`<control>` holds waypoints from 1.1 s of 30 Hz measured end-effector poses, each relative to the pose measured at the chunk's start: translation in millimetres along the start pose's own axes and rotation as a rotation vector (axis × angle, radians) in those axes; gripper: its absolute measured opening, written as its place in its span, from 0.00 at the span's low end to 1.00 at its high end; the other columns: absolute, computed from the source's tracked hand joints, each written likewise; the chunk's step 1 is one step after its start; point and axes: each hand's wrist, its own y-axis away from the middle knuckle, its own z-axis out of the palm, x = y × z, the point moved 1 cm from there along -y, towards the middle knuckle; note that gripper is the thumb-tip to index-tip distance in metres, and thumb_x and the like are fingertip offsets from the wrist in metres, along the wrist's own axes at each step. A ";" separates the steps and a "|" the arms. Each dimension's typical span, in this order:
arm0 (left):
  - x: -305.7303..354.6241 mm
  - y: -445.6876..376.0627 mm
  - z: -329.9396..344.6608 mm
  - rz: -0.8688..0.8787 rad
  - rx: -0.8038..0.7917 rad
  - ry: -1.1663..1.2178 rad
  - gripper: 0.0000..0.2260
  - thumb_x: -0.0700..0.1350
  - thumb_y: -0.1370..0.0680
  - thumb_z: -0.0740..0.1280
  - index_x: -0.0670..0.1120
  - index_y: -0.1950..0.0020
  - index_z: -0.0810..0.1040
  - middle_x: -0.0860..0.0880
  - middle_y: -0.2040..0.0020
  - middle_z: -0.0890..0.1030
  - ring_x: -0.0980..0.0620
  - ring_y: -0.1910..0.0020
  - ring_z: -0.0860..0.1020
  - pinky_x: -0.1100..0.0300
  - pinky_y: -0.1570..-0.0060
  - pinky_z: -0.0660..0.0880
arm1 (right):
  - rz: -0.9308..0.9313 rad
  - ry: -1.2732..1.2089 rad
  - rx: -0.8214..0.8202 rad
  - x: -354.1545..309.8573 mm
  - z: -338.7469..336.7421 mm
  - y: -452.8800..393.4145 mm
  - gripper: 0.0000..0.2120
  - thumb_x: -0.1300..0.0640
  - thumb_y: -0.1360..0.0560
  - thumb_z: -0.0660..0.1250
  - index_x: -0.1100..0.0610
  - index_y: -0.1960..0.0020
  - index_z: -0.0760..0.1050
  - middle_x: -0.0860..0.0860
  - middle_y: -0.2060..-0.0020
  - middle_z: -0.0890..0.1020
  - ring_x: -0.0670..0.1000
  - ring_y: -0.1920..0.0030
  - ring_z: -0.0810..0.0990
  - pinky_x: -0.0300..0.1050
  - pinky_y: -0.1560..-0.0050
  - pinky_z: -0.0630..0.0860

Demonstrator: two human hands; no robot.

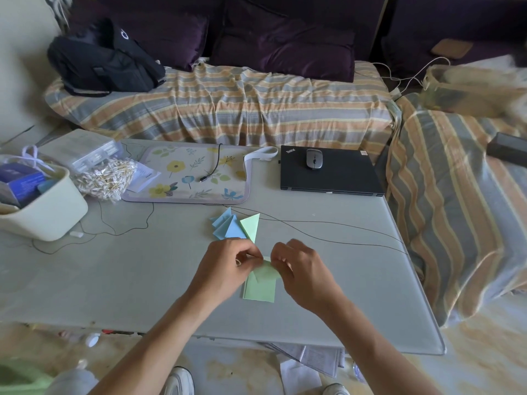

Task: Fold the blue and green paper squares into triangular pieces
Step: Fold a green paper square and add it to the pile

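Observation:
A green paper piece (pixel 261 286) lies on the grey table (pixel 142 280), partly folded, its top end lifted between my hands. My left hand (pixel 225 266) pinches its upper left part with curled fingers. My right hand (pixel 302 269) pinches the upper right part. Just beyond my hands sit folded blue triangular pieces (pixel 226 226) and one folded green triangular piece (pixel 251 226), touching each other. The top of the held paper is hidden by my fingers.
A closed black laptop (pixel 330 178) with a mouse (pixel 314 158) lies at the back right. A floral mat (pixel 191 173), a bag of cotton swabs (pixel 105 178) and a cream basket (pixel 42 209) stand at the back left. Thin black cables (pixel 313 232) cross the table.

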 end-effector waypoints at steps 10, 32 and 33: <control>8.7 2.7 0.3 -0.107 0.028 0.043 0.05 0.44 0.27 0.78 0.52 0.62 0.86 0.54 0.72 0.82 0.57 0.71 0.80 0.63 0.66 0.74 | -0.029 -0.020 0.006 -10.1 4.3 2.0 0.08 0.48 0.20 0.59 0.49 0.52 0.74 0.48 0.66 0.79 0.56 0.65 0.75 0.54 0.66 0.76; -16.1 -0.3 -4.5 -0.378 0.003 0.300 0.08 0.39 0.19 0.69 0.41 0.57 0.84 0.46 0.65 0.86 0.47 0.65 0.86 0.57 0.61 0.82 | 0.407 -0.452 -0.105 -17.2 -3.9 -3.4 0.07 0.61 0.22 0.67 0.59 0.59 0.79 0.50 0.68 0.86 0.51 0.68 0.86 0.40 0.63 0.79; -16.8 -0.9 -6.5 -0.370 0.025 0.260 0.09 0.40 0.19 0.69 0.41 0.59 0.83 0.47 0.66 0.86 0.47 0.66 0.86 0.59 0.63 0.81 | 0.414 -0.459 -0.099 -16.1 -3.0 -4.0 0.07 0.61 0.23 0.67 0.59 0.59 0.80 0.50 0.68 0.86 0.51 0.67 0.86 0.38 0.63 0.78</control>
